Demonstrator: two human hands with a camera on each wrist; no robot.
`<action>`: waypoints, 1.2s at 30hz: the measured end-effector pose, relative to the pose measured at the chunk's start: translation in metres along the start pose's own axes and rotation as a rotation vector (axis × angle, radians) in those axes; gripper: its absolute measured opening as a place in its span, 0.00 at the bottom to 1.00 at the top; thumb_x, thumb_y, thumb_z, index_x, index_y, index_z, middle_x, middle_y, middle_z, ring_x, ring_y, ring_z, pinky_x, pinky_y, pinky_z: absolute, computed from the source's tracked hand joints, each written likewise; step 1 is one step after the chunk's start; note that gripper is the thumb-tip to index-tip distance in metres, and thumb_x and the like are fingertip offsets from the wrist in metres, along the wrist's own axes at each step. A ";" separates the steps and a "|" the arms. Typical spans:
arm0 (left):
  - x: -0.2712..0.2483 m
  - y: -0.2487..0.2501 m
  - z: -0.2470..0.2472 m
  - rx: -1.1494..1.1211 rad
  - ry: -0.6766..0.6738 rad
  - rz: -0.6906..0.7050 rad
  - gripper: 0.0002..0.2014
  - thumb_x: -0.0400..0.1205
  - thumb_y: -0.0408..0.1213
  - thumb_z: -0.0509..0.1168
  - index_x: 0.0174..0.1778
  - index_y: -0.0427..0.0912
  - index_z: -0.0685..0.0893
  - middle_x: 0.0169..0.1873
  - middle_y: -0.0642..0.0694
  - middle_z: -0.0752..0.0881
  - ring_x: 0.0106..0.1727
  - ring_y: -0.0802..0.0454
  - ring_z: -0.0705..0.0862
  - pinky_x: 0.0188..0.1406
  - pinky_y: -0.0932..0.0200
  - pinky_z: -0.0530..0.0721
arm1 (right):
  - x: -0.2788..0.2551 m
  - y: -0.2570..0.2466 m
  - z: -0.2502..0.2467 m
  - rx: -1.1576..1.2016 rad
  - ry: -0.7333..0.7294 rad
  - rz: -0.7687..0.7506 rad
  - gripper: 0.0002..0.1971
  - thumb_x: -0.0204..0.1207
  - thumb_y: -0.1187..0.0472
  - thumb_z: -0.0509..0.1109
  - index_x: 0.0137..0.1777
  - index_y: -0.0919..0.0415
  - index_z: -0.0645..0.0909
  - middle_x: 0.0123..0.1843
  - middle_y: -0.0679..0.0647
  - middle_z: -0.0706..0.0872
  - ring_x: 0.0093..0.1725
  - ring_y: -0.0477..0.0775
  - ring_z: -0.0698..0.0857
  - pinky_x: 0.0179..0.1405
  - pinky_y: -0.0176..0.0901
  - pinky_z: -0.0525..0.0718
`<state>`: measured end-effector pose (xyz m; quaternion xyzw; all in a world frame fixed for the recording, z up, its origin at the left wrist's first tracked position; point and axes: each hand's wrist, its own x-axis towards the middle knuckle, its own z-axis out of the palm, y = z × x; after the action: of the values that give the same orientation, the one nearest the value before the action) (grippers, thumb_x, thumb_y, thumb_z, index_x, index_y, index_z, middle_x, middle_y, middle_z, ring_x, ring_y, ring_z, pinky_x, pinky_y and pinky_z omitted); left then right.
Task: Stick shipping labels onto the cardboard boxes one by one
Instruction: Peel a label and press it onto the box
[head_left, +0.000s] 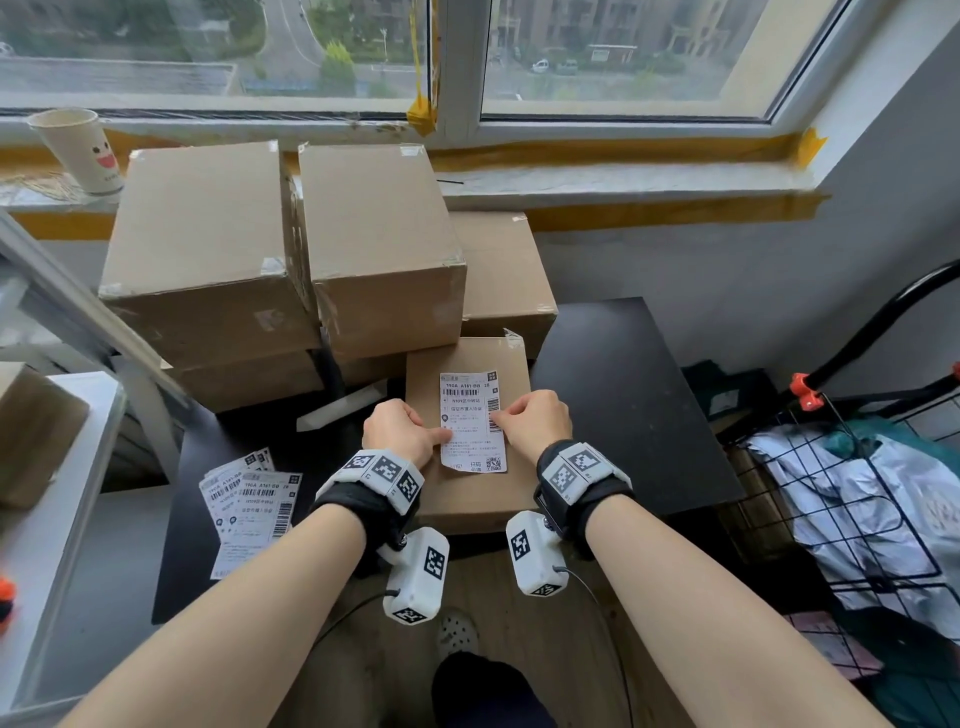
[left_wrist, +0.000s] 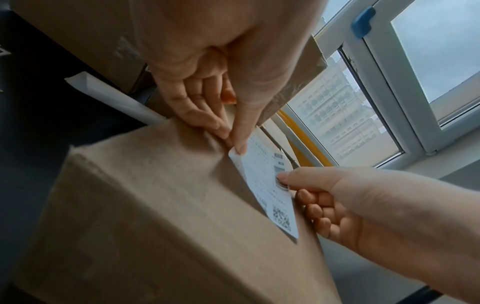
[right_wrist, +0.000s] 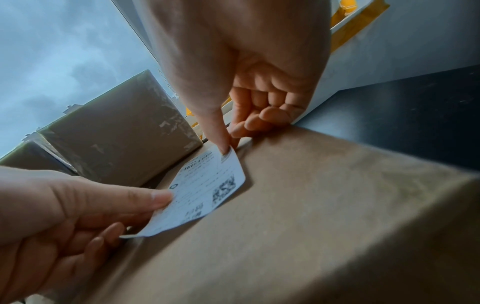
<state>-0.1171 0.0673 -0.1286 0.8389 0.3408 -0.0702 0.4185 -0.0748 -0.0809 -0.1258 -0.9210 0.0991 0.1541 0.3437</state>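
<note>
— Black table below the window carries stacked boxes; where is the label?
— On the near box, the shipping label. Left hand and right hand each pinch one side edge, other fingers curled

Stacked boxes close behind; bare black tabletop rightward.
</note>
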 end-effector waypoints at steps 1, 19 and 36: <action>0.000 0.000 0.000 0.010 0.003 0.005 0.20 0.67 0.40 0.80 0.29 0.45 0.71 0.36 0.45 0.84 0.39 0.48 0.80 0.30 0.59 0.71 | 0.000 0.000 0.000 -0.013 -0.002 -0.002 0.08 0.74 0.54 0.73 0.45 0.58 0.88 0.50 0.55 0.90 0.51 0.57 0.86 0.43 0.40 0.78; 0.034 0.005 -0.006 0.848 -0.327 0.727 0.28 0.88 0.48 0.43 0.84 0.47 0.46 0.84 0.53 0.44 0.84 0.55 0.42 0.82 0.43 0.38 | 0.021 0.003 0.015 -0.615 -0.275 -0.654 0.28 0.86 0.49 0.45 0.84 0.56 0.46 0.86 0.49 0.46 0.85 0.48 0.44 0.83 0.51 0.41; 0.050 0.005 -0.020 0.965 -0.554 0.648 0.65 0.61 0.73 0.68 0.80 0.54 0.30 0.81 0.58 0.31 0.82 0.56 0.31 0.80 0.42 0.32 | 0.041 0.028 -0.009 -0.635 -0.368 -0.643 0.44 0.78 0.35 0.56 0.83 0.51 0.36 0.85 0.45 0.36 0.84 0.47 0.37 0.82 0.50 0.37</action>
<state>-0.0794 0.1060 -0.1330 0.9440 -0.1205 -0.2998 0.0667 -0.0427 -0.1105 -0.1509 -0.9217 -0.3048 0.2231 0.0879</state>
